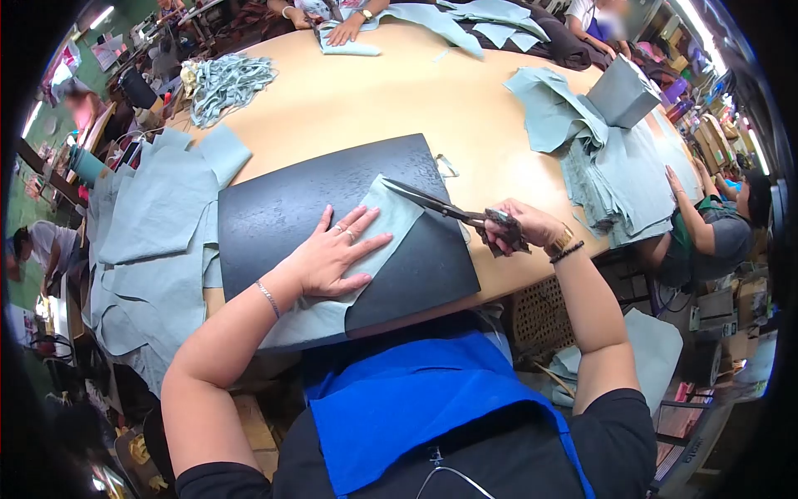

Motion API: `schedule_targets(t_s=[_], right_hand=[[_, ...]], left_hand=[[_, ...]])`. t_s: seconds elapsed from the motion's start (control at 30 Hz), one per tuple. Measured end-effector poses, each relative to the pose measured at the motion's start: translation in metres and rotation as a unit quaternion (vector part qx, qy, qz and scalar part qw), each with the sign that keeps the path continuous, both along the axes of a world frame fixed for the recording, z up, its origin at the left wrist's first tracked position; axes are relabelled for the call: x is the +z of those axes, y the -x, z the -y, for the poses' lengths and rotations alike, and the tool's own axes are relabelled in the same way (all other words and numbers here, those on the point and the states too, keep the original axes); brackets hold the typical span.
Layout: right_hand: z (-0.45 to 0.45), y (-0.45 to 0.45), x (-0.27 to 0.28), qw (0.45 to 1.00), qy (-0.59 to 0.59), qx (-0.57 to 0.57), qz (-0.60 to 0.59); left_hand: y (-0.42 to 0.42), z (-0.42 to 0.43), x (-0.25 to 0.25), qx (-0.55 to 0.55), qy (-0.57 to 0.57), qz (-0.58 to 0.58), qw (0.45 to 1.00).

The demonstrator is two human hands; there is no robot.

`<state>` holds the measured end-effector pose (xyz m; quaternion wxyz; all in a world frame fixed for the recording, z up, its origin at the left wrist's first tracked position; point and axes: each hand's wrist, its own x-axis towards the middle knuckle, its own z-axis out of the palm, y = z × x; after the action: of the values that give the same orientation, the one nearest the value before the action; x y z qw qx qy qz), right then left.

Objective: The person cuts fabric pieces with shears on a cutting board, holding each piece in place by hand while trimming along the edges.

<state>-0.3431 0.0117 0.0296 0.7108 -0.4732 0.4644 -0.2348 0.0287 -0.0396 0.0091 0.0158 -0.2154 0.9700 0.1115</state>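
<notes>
Left of the left hand (pixel 337 254): layered pile of grey-green cloth (pixel 158 216), loosely stacked, running past the bench (pixel 399 100) edge. Far beyond the left hand: tangled heap of strips (pixel 229 87). Beyond and to the right of the right hand (pixel 514 226): stack of panels (pixel 623 179), with a box-shaped block (pixel 623 90) behind. Straight ahead, well apart from both hands: a co-worker's hand (pixel 342 32) on cloth at the far side.

Obscured: the cloth piece (pixel 391 216) is partly covered by the left hand and forearm; the scissors' (pixel 432 201) handles are largely hidden by right fingers and dark wrapping; the blade gap is hard to make out.

Placement: cloth piece directly beneath the left hand, on a dark board (pixel 283 200), its near end over the board's edge. Left hand flat, fingers spread, pressing it. Right hand closed round the scissors, blades extending leftward to the cloth piece's far corner.
</notes>
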Motion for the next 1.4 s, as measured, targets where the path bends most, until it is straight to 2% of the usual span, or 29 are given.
schedule_targets(t_s=[0.37,0.6,0.8,0.9,1.0,1.13,1.2,1.23,1.33,1.37,1.4], right_hand=[[0.039,-0.008,0.000,0.999,0.004,0.044,-0.023],[0.039,-0.009,-0.003,0.998,0.018,0.032,-0.055],[0.041,-0.006,0.000,0.992,0.039,0.101,-0.059],[0.027,0.006,-0.015,0.996,0.067,0.005,-0.056],[-0.003,0.019,-0.028,0.977,0.131,-0.166,-0.016],[-0.037,0.038,-0.065,0.903,0.244,-0.348,-0.061],[-0.037,0.039,-0.076,0.871,0.250,-0.422,0.010],[-0.038,0.039,-0.081,0.851,0.251,-0.459,0.046],[-0.031,0.040,-0.082,0.847,0.248,-0.465,0.065],[-0.033,0.041,-0.080,0.855,0.238,-0.459,0.036],[-0.035,0.041,-0.080,0.856,0.235,-0.460,0.031]], left_hand=[[0.001,0.000,0.000,0.004,0.000,0.003,1.000],[0.002,0.000,0.000,0.006,-0.001,0.000,1.000],[0.002,0.000,0.002,0.008,-0.005,0.000,1.000],[0.003,0.002,0.003,0.019,-0.004,0.007,1.000],[0.006,0.020,0.000,0.053,0.012,0.012,0.998],[0.019,0.077,-0.008,0.100,0.058,-0.005,0.993],[0.025,0.119,-0.014,0.130,0.085,0.012,0.988],[0.027,0.140,-0.014,0.153,0.139,0.016,0.978],[0.030,0.185,-0.002,0.243,0.300,-0.040,0.921],[0.029,0.192,0.000,0.275,0.350,-0.069,0.893],[0.026,0.186,0.008,0.299,0.344,-0.096,0.885]])
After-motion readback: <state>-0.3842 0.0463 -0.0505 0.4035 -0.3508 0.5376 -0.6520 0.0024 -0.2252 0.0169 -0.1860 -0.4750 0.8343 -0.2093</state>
